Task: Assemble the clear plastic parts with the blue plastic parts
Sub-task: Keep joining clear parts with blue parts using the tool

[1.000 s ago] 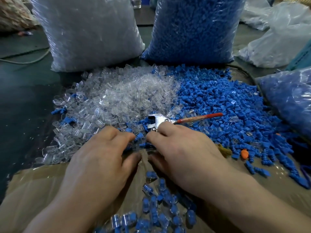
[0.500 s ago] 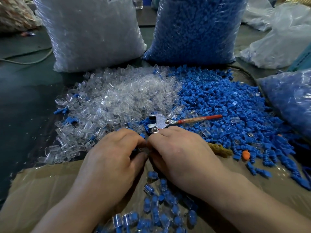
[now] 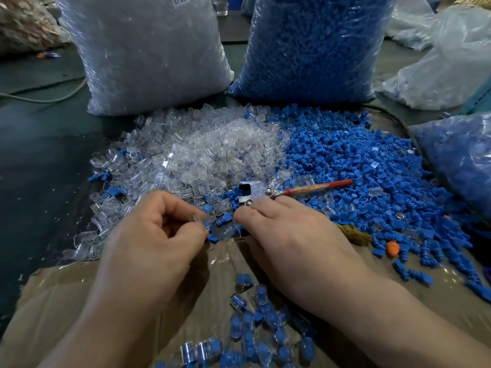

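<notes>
Clear part in hand: the left hand [image 3: 156, 235] pinches a small clear part [image 3: 198, 221] between thumb and curled fingertips, at the near edge of the heaps. A bit of blue shows beside it, but I cannot tell whether a plug is seated.
Change: half a second ago both hands were pressed fingertip to fingertip. Now they are apart, and a loose blue part [image 3: 222, 223] shows in the gap.
Right hand: the right hand [image 3: 287, 235] has its fingertips down on the heap's edge. I cannot tell whether it holds anything.
Meaning: it looks like one push-together has just ended and the next pick is starting.
Stock: the clear heap [image 3: 202, 155] lies left and the blue heap [image 3: 358, 168] right, meeting in the middle.
Done pieces: the finished pieces [image 3: 252, 333] lie on the cardboard [image 3: 66, 314] between the wrists.
Around: red-handled pliers [image 3: 265, 193] lie just past the right fingertips. The clear bag [image 3: 148, 54] and the blue bag [image 3: 313, 49] stand behind.
</notes>
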The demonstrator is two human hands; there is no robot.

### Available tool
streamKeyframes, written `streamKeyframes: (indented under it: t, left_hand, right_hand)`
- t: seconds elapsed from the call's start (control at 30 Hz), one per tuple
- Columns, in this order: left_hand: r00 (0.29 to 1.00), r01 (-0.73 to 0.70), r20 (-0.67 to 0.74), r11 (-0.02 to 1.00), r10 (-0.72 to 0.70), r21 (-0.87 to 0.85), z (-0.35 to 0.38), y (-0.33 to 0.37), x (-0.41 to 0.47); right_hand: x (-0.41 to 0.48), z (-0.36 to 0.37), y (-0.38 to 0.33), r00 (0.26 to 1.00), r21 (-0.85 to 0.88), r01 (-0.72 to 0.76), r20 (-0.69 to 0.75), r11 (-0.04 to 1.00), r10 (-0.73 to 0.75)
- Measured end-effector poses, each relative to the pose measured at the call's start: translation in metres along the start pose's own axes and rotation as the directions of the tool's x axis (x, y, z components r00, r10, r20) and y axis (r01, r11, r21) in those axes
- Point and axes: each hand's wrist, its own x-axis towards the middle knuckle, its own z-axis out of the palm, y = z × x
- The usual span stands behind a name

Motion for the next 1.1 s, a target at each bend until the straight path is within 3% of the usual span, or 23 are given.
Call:
streamKeyframes:
  t: [0.17,0.33,0.5,0.73,1.0,1.1]
  left_hand:
    - [0.999,0.031,0.033,0.996,-0.029,-0.078,0.004,0.000,0.001]
    - [0.996,0.054,0.080,0.984,-0.040,-0.171,0.006,-0.002,0.003]
    - [0.991,-0.012,0.126,0.969,0.044,-0.245,0.006,-0.003,0.002]
    - [0.991,0.077,0.134,0.886,-0.017,-0.457,0.005,-0.008,0.003]
    - [0.980,0.061,0.196,0.861,0.045,-0.505,0.005,-0.002,0.003]
    - [0.975,0.114,0.222,0.888,-0.014,-0.446,0.010,-0.007,0.001]
  right_hand:
    - [0.005,-0.001,-0.001,0.989,-0.045,0.092,0.124,0.995,-0.086]
    - [0.006,0.002,0.003,0.993,-0.037,0.085,0.079,0.996,-0.082]
    - [0.006,0.005,0.003,0.999,-0.021,0.045,0.025,0.999,-0.044]
    - [0.006,0.004,0.002,0.999,-0.009,0.013,0.034,1.000,-0.013]
    - [-0.006,-0.006,0.006,0.998,0.010,-0.028,0.063,1.000,0.027]
    - [-0.006,-0.010,0.006,0.996,0.107,-0.073,0.051,0.992,0.068]
